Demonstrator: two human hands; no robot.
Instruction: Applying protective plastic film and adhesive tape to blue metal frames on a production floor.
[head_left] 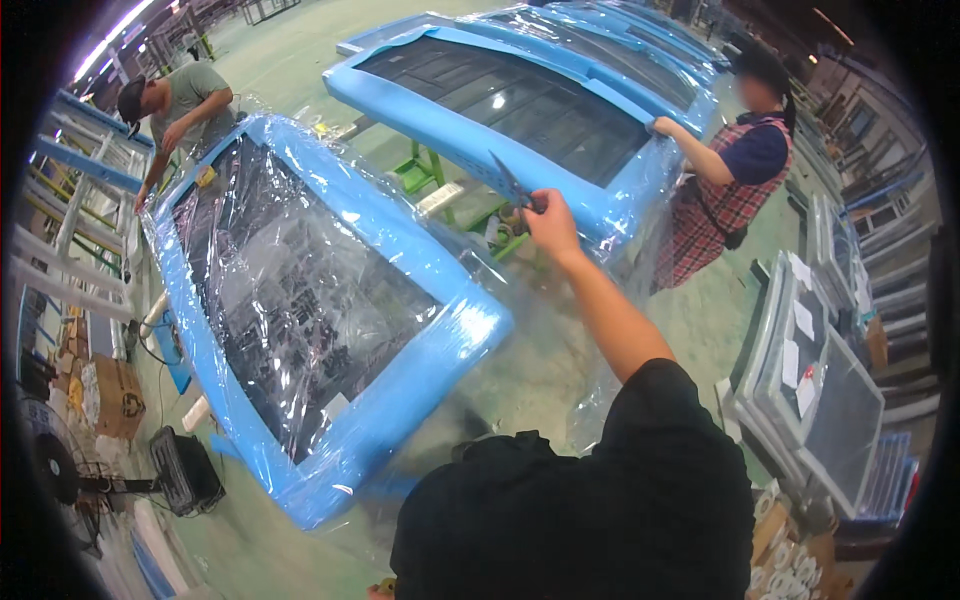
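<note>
My right hand (553,222) is stretched out ahead, closed around the dark handles of a pair of scissors (515,186). The blades point up and to the left, in front of a wrapped panel (450,118) with a blue foam border. At the lower edge a sliver of my left hand (377,593) shows beside a small yellowish object; its fingers are mostly hidden. Nearer, to the left, lies a second framed panel (400,405) with a blue foam border, under clear, wrinkled plastic film (305,270). Loose film hangs below the far panel's right corner.
A person (195,110) bends over the near panel's far left corner. Another person (735,170) in a checked apron touches the far panel's right end. Green stands (420,170) show between the panels. A fan (58,468) stands left; framed screens (815,400) lean right.
</note>
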